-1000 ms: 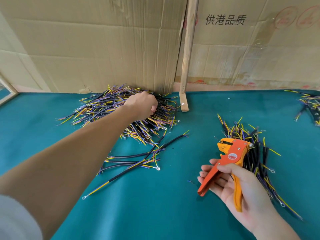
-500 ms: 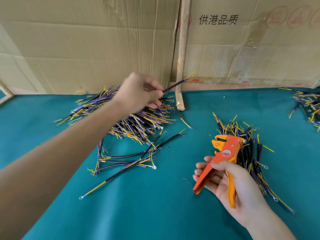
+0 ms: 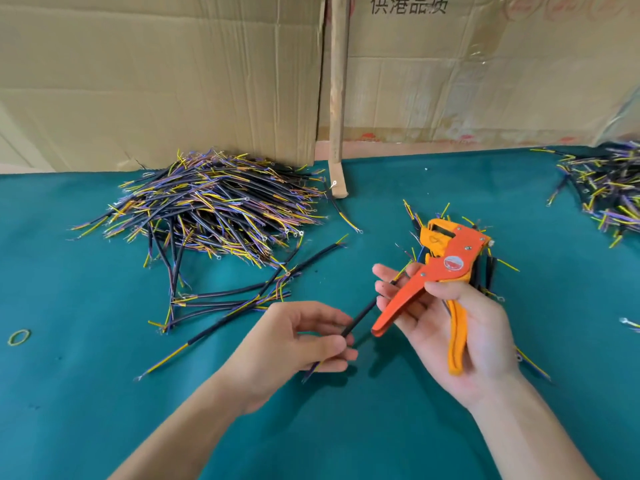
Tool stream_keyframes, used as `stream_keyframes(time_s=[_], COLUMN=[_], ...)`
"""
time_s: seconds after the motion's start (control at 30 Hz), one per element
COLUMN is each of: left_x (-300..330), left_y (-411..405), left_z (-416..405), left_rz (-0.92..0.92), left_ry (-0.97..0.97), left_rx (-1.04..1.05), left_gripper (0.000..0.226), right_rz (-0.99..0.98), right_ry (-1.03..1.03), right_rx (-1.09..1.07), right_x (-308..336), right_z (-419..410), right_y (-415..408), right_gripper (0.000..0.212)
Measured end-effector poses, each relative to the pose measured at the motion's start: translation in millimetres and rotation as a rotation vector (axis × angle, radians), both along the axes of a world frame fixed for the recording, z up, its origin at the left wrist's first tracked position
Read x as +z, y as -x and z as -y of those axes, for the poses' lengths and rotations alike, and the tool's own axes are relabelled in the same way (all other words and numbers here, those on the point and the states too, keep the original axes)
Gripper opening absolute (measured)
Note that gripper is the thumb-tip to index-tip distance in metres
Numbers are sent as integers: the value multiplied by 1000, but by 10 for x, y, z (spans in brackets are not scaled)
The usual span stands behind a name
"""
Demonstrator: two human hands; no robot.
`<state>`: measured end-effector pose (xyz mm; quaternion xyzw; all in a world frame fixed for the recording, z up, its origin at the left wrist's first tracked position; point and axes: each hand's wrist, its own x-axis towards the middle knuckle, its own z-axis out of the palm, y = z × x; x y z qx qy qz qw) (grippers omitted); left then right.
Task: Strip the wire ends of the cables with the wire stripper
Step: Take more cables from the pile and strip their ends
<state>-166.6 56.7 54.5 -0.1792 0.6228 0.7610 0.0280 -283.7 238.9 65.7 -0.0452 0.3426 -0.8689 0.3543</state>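
Observation:
My left hand pinches one black cable between thumb and fingers; the cable slants up to the right toward the stripper. My right hand holds the orange wire stripper, with its jaws pointing up and left and its handles spread apart. The cable's upper end lies behind my right fingers and the stripper, so I cannot tell whether it is in the jaws. A big pile of black cables with yellow and purple wire ends lies at the back left on the green cloth.
Several loose cables lie in front of the big pile. A smaller pile sits behind the stripper, another at the far right. A rubber band lies at the left. Cardboard walls and a wooden stick stand behind.
My left hand drew one cable out of the big pile and brought it down and right to the stripper. My right hand kept hold of the stripper.

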Motion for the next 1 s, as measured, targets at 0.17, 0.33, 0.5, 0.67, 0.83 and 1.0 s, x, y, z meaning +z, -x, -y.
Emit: stream_keyframes(time_s=[0.17,0.33,0.5,0.67,0.83,1.0], left_x=[-59,-70,-124,-179,-208,-217], left_y=[-187,-307,-307,-319,-329,-341], left_z=[60,81,-49,-100,-90,-53], left_rz=[49,22,-41,-167,-251,-299], left_ry=[40,91,152,95,-7,-75], left_rx=[-58,-39,77,309,462,601], left_gripper=[30,17,18,14,8,14], right_rz=[11,-7,-46,-91,-128,-142], right_ry=[33,58,46,-12,-56,-86], right_rx=[-26,-35,-71,-105,-92,-59], right_x=[27,30,17,-24,-59,-83], right_z=[-26,-48,-84,-72,-44,-19], right_y=[20,32,67,75,60,42], right_gripper=[39,40,50,56,62,57])
